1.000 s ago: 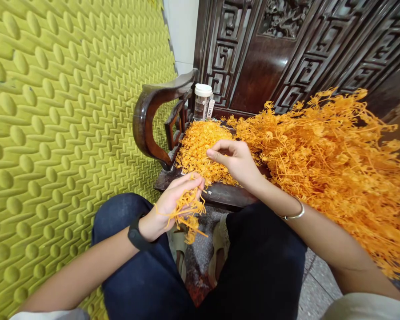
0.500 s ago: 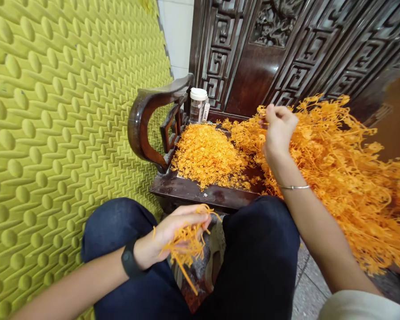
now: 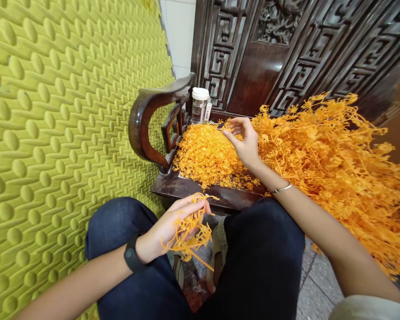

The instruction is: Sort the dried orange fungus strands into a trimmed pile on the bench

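Orange strands (image 3: 190, 233): left hand (image 3: 168, 229) is gripping them, near; right hand (image 3: 246, 143) is curling over far pile (image 3: 205, 155), grip unclear.

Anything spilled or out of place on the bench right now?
A few orange bits lie scattered off the small pile toward the front edge of the seat, and the big tangled heap seems to overhang it on the right. The jar stands upright.
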A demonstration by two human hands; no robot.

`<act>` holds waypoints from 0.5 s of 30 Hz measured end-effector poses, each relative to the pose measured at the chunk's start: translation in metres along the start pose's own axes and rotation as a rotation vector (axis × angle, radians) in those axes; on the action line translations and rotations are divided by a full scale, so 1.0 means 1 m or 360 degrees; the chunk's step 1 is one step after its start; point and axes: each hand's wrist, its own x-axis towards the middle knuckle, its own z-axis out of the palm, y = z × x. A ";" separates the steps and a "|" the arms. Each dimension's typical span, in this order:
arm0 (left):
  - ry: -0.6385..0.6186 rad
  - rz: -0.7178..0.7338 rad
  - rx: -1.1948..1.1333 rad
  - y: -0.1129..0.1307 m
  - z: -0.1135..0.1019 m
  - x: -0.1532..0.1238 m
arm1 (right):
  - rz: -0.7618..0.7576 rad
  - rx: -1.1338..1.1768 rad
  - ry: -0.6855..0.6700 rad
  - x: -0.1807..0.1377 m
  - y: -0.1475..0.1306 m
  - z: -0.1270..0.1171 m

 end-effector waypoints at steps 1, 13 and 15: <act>-0.0012 0.0001 0.0021 -0.001 -0.001 0.000 | -0.0015 -0.0028 0.0001 0.001 0.004 0.000; 0.0016 0.0135 0.0026 -0.001 -0.003 -0.004 | -0.0237 -0.0403 -0.0544 0.011 0.021 -0.012; 0.0007 0.0178 0.0044 0.000 -0.002 -0.006 | -0.0180 -0.0350 -0.0549 0.010 0.020 -0.016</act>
